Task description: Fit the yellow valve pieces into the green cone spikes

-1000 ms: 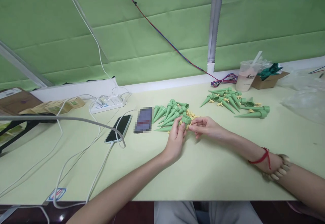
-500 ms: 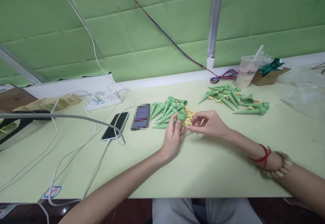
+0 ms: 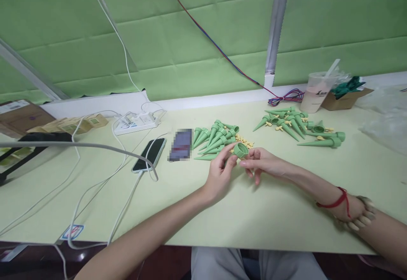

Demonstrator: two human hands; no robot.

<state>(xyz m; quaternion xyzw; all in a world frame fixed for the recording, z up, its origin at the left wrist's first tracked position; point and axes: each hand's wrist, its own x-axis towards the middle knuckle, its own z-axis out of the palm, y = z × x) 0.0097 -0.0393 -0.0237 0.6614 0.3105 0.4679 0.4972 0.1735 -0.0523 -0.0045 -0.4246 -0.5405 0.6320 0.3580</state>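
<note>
Spike is held above the table, between both hands, just in front of the near pile of spikes. Only its wide, ringed mouth is seen clearly; the opening faces up and toward the camera. The tapered end appears to be covered by the left hand, so the long axis is judged to run down and leftward from the mouth into that palm, though the tip itself is hidden.

Left hand: fingers curled about the lower part of the spike, thumb and forefinger closed just below the rim. Grasp is judged firm.

Right hand: fingertips brought to the right side of the rim, touching or all but touching it. Thumb and forefinger are pinched together; whether a small yellow piece is held between them cannot be told, since the pinch is too small to resolve. Remaining fingers hang loose beneath.

Relation noted: the mouth of the spike lies directly left of the right fingertips, at the same height, with no gap discernible. The left hand is the nearer one to the body of the spike; the right one meets only the rim.

Loose yellow pieces lie on the table just behind the held spike, beside the near pile. A second pile lies well apart to the right, near the cup. A phone with its cable lies to the left.
</note>
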